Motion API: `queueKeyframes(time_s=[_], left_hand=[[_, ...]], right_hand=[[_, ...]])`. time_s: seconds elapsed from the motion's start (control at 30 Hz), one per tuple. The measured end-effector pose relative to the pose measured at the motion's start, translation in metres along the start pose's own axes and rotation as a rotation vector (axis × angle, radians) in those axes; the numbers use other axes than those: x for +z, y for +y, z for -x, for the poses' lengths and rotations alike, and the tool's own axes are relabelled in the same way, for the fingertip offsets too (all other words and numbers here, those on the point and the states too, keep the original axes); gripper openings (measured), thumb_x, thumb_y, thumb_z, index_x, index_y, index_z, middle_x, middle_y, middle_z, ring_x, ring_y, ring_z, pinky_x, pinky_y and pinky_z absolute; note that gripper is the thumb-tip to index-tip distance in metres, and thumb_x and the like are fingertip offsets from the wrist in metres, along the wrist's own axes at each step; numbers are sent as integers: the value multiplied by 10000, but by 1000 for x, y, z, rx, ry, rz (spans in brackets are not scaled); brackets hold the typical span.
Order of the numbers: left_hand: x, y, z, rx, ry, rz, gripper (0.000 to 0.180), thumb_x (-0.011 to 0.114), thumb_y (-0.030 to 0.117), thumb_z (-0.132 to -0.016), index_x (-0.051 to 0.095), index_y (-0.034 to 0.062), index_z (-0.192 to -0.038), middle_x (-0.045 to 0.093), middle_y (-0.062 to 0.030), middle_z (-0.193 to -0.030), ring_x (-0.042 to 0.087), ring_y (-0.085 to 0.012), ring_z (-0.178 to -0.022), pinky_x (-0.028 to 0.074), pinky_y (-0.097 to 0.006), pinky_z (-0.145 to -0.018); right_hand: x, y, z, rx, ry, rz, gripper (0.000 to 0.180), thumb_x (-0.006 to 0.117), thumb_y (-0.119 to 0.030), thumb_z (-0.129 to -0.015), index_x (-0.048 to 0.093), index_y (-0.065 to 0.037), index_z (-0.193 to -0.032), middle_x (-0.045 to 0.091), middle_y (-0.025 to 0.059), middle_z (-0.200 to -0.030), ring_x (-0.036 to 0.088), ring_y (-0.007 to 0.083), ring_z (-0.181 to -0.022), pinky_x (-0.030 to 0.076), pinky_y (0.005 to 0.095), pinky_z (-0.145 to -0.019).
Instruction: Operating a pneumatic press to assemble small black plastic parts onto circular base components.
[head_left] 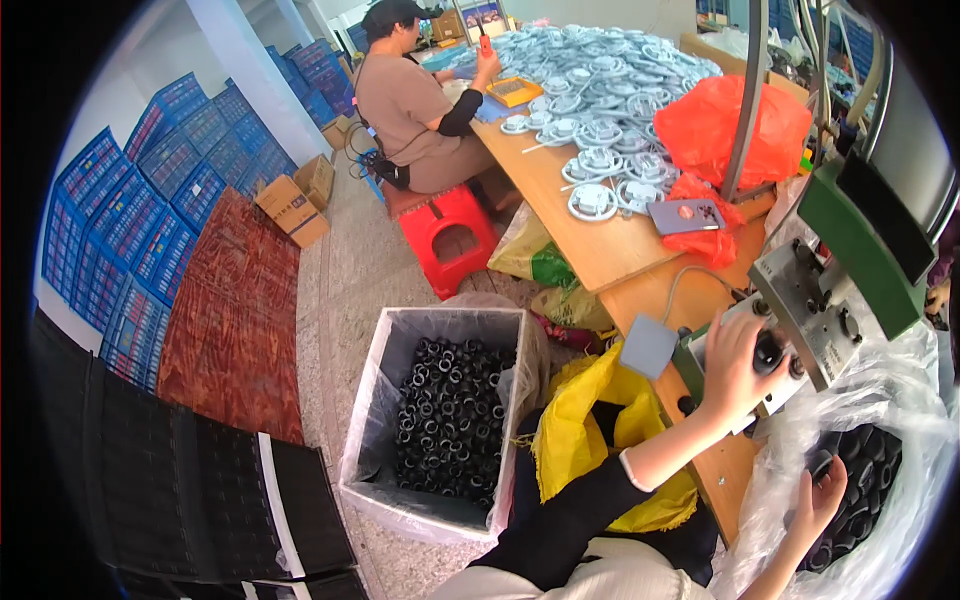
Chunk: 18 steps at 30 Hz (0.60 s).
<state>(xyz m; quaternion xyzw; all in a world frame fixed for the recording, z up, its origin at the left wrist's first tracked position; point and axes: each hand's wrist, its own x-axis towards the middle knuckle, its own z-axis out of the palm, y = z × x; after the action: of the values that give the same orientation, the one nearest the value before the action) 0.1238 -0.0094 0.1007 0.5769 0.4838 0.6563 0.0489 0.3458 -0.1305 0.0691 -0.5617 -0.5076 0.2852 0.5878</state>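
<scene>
Two hands: both were the person's own, rising from the lower edge toward the green-and-grey bench press machine [850, 270].
Left hand [735, 365]: its fingers were curled and closed round the round black knob [768, 352] on the machine's grey front, which lay directly under them, on their far right side.
Right hand [820, 500]: it sat lower and nearer the body, fingers closed on a small black rubber ring [820, 463] held at their tips.
Supply: the clear plastic bag of black rings [880, 470] lay just right of and beyond the right fingers, touching them.
Nearer hand: the left was at the machine; the right lay below it, with the ring's flat face roughly toward the camera, though its exact tilt was too small to tell.
Edges: the wooden counter [600, 250] edge ran left of the left fingers, where a grey square pad [648, 345] rested.
Room: the lined white bin of black rings [450, 420] stood on the floor well left of both hands; crumpled yellow plastic [580, 430] filled the gap between.
</scene>
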Motion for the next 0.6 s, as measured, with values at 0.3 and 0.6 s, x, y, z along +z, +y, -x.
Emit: queueKeyframes(time_s=[0.3,0.6], left_hand=[[-230,-137,129,-414,287,-922,532,791,198,-665,508,-51,-1041,519,-212,-1062,512,-350,-1005,411,-423,-905],[-183,-145,64,-237,-13,-530,369,539,187,-943,511,-65,-1211,469,-219,-1321,434,-356,-1235,325,-421,-1046]], right_hand=[[76,-72,-11,-209,-129,218,595,728,21,-694,530,-10,-1254,581,118,-1194,578,215,-1058,476,327,-893],[137,-78,-64,-157,-90,183,349,799,-171,-677,658,-38,-967,653,157,-820,627,341,-731,512,396,-670]])
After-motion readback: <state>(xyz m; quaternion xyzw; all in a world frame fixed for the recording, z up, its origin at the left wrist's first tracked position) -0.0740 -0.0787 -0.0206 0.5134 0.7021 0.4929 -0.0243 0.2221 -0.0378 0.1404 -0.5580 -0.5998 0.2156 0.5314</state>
